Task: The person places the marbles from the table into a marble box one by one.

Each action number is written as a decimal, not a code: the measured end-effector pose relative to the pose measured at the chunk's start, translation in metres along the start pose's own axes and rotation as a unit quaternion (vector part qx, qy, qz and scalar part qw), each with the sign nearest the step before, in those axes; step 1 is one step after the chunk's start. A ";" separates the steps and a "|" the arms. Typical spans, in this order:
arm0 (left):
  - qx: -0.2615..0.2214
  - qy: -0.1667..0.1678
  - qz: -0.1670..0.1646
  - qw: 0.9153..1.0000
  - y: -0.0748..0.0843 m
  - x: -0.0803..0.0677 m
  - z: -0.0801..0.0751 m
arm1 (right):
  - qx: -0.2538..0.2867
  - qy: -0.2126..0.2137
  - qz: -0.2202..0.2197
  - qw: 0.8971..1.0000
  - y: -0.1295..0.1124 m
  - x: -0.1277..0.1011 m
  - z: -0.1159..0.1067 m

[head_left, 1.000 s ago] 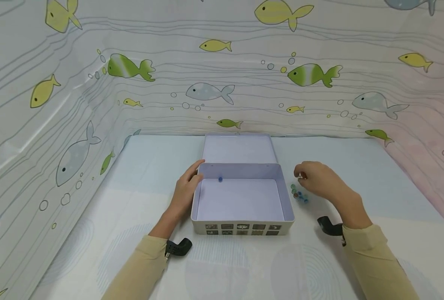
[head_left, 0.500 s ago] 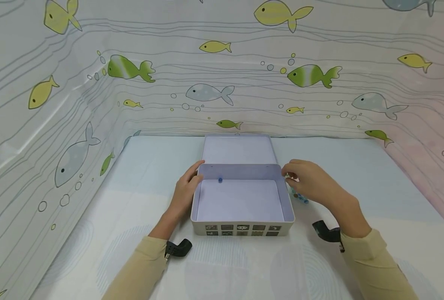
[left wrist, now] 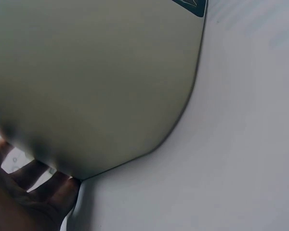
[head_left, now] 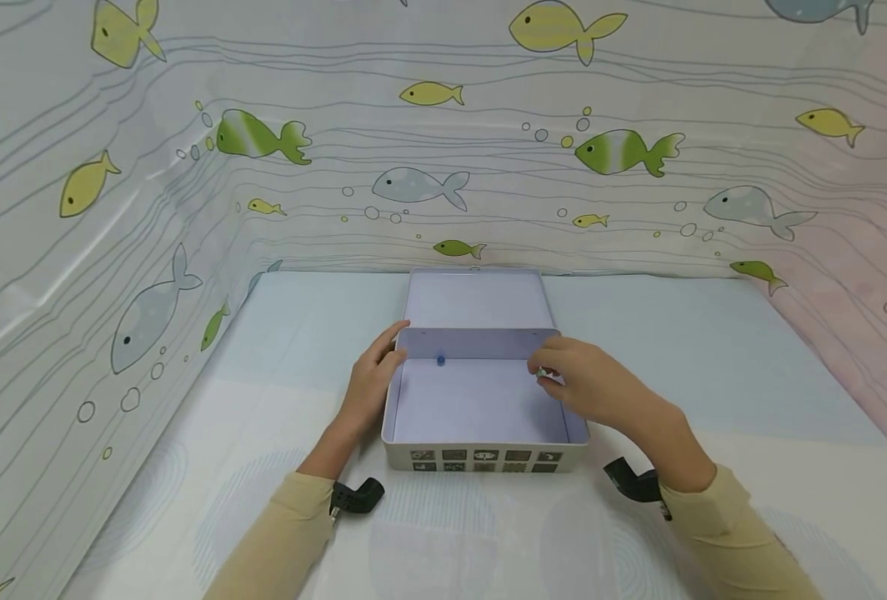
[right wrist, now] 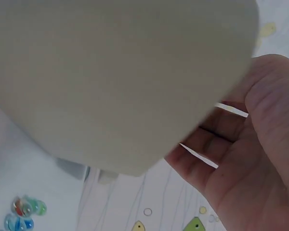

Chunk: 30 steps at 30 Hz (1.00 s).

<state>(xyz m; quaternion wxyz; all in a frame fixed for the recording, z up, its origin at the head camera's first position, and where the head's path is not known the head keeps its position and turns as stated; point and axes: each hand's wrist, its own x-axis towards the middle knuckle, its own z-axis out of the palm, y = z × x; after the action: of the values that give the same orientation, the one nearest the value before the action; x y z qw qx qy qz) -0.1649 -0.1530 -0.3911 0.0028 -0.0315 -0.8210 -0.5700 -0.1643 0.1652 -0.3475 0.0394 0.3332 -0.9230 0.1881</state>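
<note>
An open pale tin box (head_left: 481, 400) with a hinged lid (head_left: 477, 298) folded back stands on the table. My left hand (head_left: 372, 379) holds its left wall near the back corner, thumb at the rim; in the left wrist view the fingers (left wrist: 60, 190) reach past the box corner. My right hand (head_left: 589, 379) is over the right part of the box and pinches a small pale green glass marble (head_left: 540, 372). Inside, a blue marble (head_left: 440, 361) lies near the back left. The right wrist view shows the right fingers (right wrist: 192, 166) partly hidden behind the box wall.
Several glass marbles (right wrist: 23, 208) lie on the table to the right of the box; in the head view the right hand and forearm hide them. A fish-patterned sheet (head_left: 443, 133) rises behind the table (head_left: 323, 317) and along its sides.
My right hand has moved left from the marbles on the table, across the box's right rim, to above the inside, carrying a marble. The left hand stays in place.
</note>
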 end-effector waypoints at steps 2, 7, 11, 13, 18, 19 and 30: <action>0.000 0.000 -0.001 1.000 0.000 0.000 0.000 | -0.004 -0.004 -0.008 1.000 -0.002 0.001 0.004; -0.003 0.002 -0.004 1.000 -0.024 0.012 0.002 | -0.016 -0.022 -0.024 0.999 -0.007 0.005 0.015; -0.003 0.009 0.005 1.000 -0.039 0.018 0.004 | -0.023 -0.034 -0.037 0.998 -0.008 0.006 0.023; 0.000 0.013 0.010 1.000 -0.040 0.018 0.004 | -0.027 -0.038 -0.044 0.998 -0.009 0.006 0.028; -0.001 0.018 0.014 1.000 -0.040 0.018 0.006 | -0.043 -0.042 -0.056 0.997 -0.011 0.006 0.038; -0.001 0.018 0.014 1.000 -0.040 0.018 0.006 | -0.047 -0.044 -0.055 0.996 -0.012 0.006 0.039; -0.002 0.017 0.016 1.000 -0.039 0.018 0.006 | -0.068 -0.069 -0.041 0.994 -0.016 0.006 0.044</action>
<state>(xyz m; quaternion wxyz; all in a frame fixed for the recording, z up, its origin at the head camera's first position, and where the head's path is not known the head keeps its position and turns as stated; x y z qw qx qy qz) -0.1850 -0.1606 -0.4290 0.0255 -0.0347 -0.8190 -0.5722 -0.1566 0.1336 -0.3822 0.0056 0.3793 -0.9198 0.1001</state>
